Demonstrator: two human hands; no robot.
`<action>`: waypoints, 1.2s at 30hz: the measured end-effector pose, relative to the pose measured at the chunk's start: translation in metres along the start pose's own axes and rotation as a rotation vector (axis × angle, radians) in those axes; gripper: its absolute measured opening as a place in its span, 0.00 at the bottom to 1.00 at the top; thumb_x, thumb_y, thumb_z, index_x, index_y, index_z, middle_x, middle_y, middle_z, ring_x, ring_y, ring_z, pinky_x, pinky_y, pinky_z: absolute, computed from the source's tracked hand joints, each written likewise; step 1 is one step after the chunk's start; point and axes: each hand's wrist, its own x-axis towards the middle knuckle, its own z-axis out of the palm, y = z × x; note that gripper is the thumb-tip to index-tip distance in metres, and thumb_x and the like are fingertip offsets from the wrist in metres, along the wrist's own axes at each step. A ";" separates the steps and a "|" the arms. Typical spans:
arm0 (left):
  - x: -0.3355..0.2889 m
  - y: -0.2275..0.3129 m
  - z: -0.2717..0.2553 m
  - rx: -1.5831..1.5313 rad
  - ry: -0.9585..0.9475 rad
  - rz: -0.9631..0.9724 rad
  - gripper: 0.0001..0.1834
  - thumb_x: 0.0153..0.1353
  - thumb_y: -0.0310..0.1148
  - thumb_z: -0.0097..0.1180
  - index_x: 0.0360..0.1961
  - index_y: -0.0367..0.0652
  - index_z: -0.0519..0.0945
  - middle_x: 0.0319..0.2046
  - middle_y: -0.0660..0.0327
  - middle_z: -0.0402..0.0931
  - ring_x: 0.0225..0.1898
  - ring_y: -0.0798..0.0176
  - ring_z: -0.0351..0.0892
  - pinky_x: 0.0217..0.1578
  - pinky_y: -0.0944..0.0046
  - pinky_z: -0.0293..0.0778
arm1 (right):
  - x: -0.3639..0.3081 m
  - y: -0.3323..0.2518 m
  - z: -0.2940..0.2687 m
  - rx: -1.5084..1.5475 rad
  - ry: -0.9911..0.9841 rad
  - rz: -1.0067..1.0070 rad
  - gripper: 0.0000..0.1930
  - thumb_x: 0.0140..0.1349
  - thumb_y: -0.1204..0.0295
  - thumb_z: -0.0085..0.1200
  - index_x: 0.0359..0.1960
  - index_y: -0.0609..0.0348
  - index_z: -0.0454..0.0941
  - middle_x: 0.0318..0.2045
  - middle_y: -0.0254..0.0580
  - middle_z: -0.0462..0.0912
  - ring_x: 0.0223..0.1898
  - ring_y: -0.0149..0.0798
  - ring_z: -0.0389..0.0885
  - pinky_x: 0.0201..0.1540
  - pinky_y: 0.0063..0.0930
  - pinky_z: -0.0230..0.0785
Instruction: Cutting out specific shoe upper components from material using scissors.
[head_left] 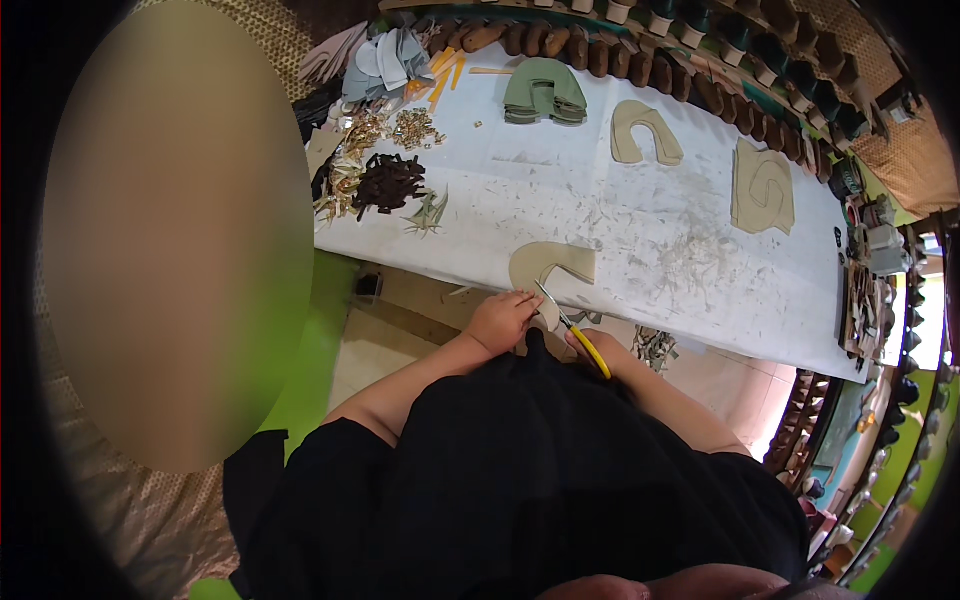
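Note:
A beige U-shaped piece of material [533, 262] lies at the table's near edge, one end hanging over toward me. My left hand [505, 318] is closed on that near end, its fingertips pressed on the material. In my right hand [597, 350] is a pair of scissors with yellow handles [592, 352], held just past the front edge. Their metal blades point up and left, beside the beige piece and close to my left fingers. Whether the blades grip the material, I cannot tell.
On the white-covered table [480, 215] lie green U-shaped pieces [545, 90], another beige U-shaped piece [630, 130] and stacked beige pieces [763, 190]. Dark brown strips [390, 183] and gold-coloured bits [415, 128] are heaped at left. Brown shoe lasts [600, 58] line the far edge.

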 end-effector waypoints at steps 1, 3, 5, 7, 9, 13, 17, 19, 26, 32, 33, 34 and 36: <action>0.000 0.000 0.000 0.000 0.000 0.001 0.18 0.57 0.30 0.59 0.51 0.45 0.81 0.47 0.56 0.82 0.48 0.53 0.81 0.48 0.58 0.76 | 0.000 0.000 -0.001 -0.012 -0.016 0.024 0.41 0.63 0.31 0.37 0.39 0.65 0.78 0.37 0.61 0.81 0.43 0.58 0.80 0.46 0.43 0.70; 0.000 0.001 0.000 0.005 -0.006 0.004 0.18 0.57 0.30 0.59 0.51 0.45 0.81 0.46 0.56 0.82 0.48 0.53 0.81 0.48 0.58 0.77 | -0.003 -0.004 -0.003 -0.023 -0.033 0.048 0.41 0.63 0.31 0.37 0.40 0.65 0.78 0.41 0.64 0.81 0.47 0.61 0.79 0.49 0.44 0.69; 0.001 0.001 -0.001 0.000 0.002 0.011 0.18 0.57 0.30 0.59 0.51 0.45 0.81 0.46 0.56 0.82 0.48 0.53 0.81 0.48 0.58 0.77 | -0.007 -0.008 -0.003 -0.095 0.030 0.002 0.41 0.62 0.31 0.39 0.39 0.65 0.79 0.39 0.63 0.81 0.43 0.59 0.80 0.47 0.43 0.71; 0.001 0.003 -0.001 -0.006 0.010 0.018 0.18 0.58 0.30 0.58 0.50 0.45 0.81 0.46 0.56 0.82 0.47 0.53 0.82 0.47 0.58 0.77 | -0.008 -0.006 -0.001 -0.058 0.051 0.005 0.40 0.62 0.32 0.40 0.38 0.65 0.79 0.37 0.62 0.82 0.42 0.58 0.81 0.46 0.42 0.71; 0.004 0.006 -0.003 -0.054 0.007 -0.003 0.16 0.59 0.30 0.58 0.50 0.44 0.81 0.44 0.55 0.82 0.46 0.53 0.82 0.46 0.58 0.78 | -0.009 -0.005 0.001 -0.020 0.075 0.009 0.39 0.62 0.33 0.42 0.37 0.65 0.80 0.35 0.61 0.82 0.40 0.57 0.81 0.45 0.41 0.71; 0.008 0.013 -0.011 -0.125 -0.033 -0.048 0.16 0.60 0.30 0.57 0.50 0.43 0.81 0.43 0.54 0.82 0.44 0.52 0.83 0.45 0.58 0.78 | -0.013 -0.007 -0.001 -0.050 0.105 0.005 0.38 0.62 0.34 0.45 0.36 0.64 0.80 0.30 0.58 0.82 0.36 0.53 0.82 0.42 0.40 0.71; 0.011 0.009 -0.017 -0.131 0.007 0.010 0.16 0.60 0.33 0.58 0.49 0.42 0.81 0.44 0.56 0.82 0.47 0.52 0.81 0.48 0.57 0.76 | -0.022 -0.011 -0.016 0.115 -0.024 0.004 0.34 0.64 0.35 0.43 0.31 0.59 0.76 0.21 0.43 0.78 0.21 0.39 0.76 0.27 0.33 0.68; 0.015 0.004 -0.026 -0.112 0.075 0.107 0.16 0.60 0.34 0.59 0.49 0.43 0.81 0.45 0.58 0.82 0.50 0.52 0.80 0.51 0.56 0.75 | -0.039 -0.028 -0.029 0.281 -0.097 0.065 0.31 0.65 0.36 0.43 0.29 0.56 0.73 0.19 0.38 0.73 0.18 0.34 0.70 0.22 0.29 0.62; 0.034 -0.002 -0.064 0.138 0.188 0.194 0.19 0.55 0.38 0.65 0.49 0.47 0.82 0.50 0.65 0.80 0.61 0.55 0.73 0.60 0.50 0.66 | -0.060 -0.027 -0.056 0.558 -0.273 -0.009 0.28 0.66 0.36 0.41 0.24 0.47 0.65 0.13 0.26 0.59 0.11 0.25 0.52 0.14 0.22 0.46; 0.066 -0.013 -0.079 0.098 0.290 0.216 0.11 0.57 0.39 0.63 0.41 0.51 0.84 0.41 0.62 0.83 0.51 0.52 0.80 0.54 0.48 0.71 | -0.071 -0.032 -0.080 0.614 -0.307 -0.032 0.29 0.64 0.34 0.41 0.25 0.48 0.66 0.13 0.26 0.60 0.13 0.24 0.56 0.14 0.21 0.49; 0.074 -0.010 -0.083 0.069 0.287 0.146 0.09 0.59 0.40 0.61 0.38 0.50 0.85 0.39 0.60 0.84 0.47 0.50 0.82 0.52 0.48 0.73 | -0.076 -0.035 -0.085 0.604 -0.300 -0.044 0.29 0.64 0.34 0.41 0.25 0.48 0.66 0.13 0.26 0.60 0.13 0.24 0.56 0.14 0.21 0.49; 0.082 -0.006 -0.086 0.077 0.300 0.154 0.09 0.59 0.40 0.61 0.38 0.50 0.85 0.39 0.60 0.84 0.47 0.50 0.82 0.52 0.48 0.73 | -0.083 -0.038 -0.092 0.590 -0.271 -0.049 0.29 0.64 0.34 0.41 0.26 0.49 0.66 0.13 0.26 0.60 0.13 0.24 0.56 0.14 0.21 0.49; 0.097 0.005 -0.094 0.086 -0.055 -0.600 0.20 0.66 0.49 0.50 0.29 0.47 0.84 0.30 0.61 0.83 0.41 0.46 0.82 0.46 0.50 0.75 | -0.102 -0.054 -0.108 0.558 -0.220 -0.084 0.29 0.64 0.35 0.42 0.26 0.49 0.66 0.13 0.25 0.60 0.13 0.25 0.56 0.14 0.21 0.49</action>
